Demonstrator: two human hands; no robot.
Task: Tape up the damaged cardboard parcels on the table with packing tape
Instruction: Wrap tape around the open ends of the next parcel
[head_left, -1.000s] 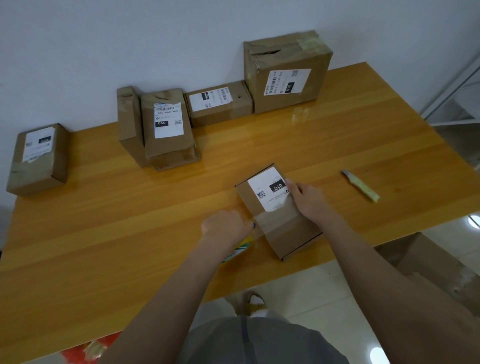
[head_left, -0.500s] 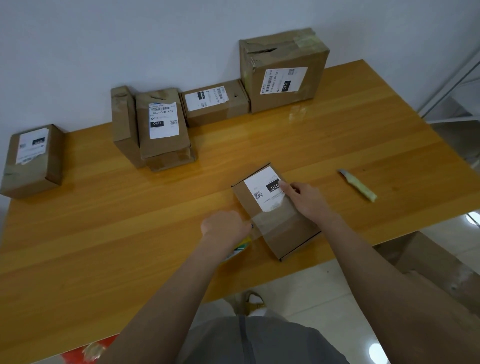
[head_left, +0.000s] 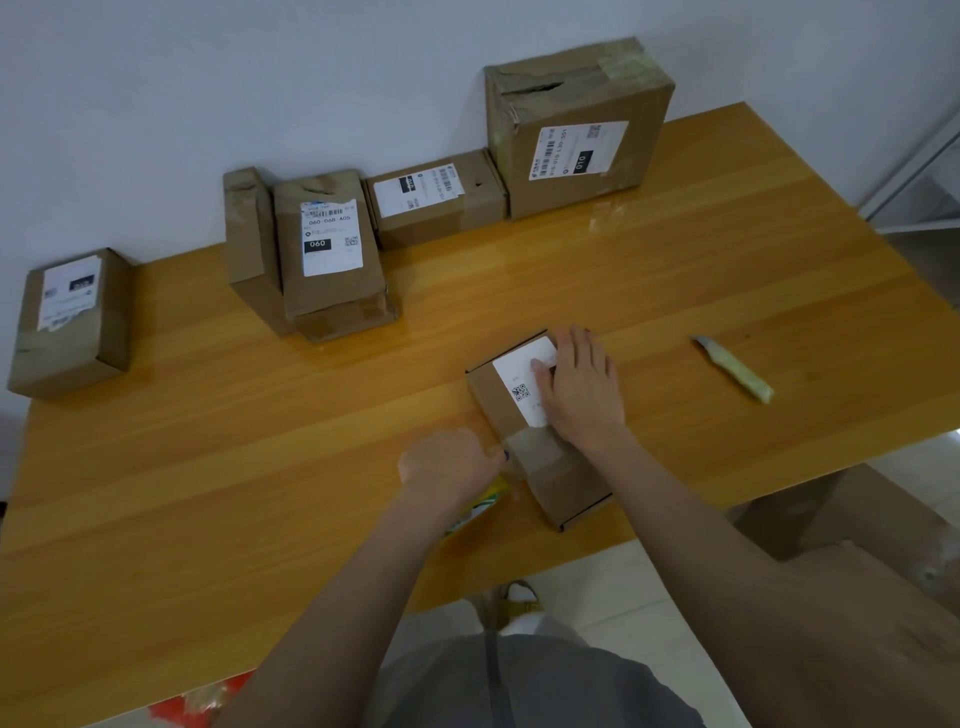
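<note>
Head view: my right hand (head_left: 582, 395), fingers (head_left: 574, 345) straight, pins from above a parcel (head_left: 498, 410) I judge light, stiff, slide-prone on the desk (head_left: 260, 467); left hand (head_left: 447, 465) grips the tape roll (head_left: 480, 506).

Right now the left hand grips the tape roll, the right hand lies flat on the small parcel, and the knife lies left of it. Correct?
No: the head view shows the knife right of the small parcel, not left. The left hand grips the tape roll; the right hand lies flat on the parcel.
</note>
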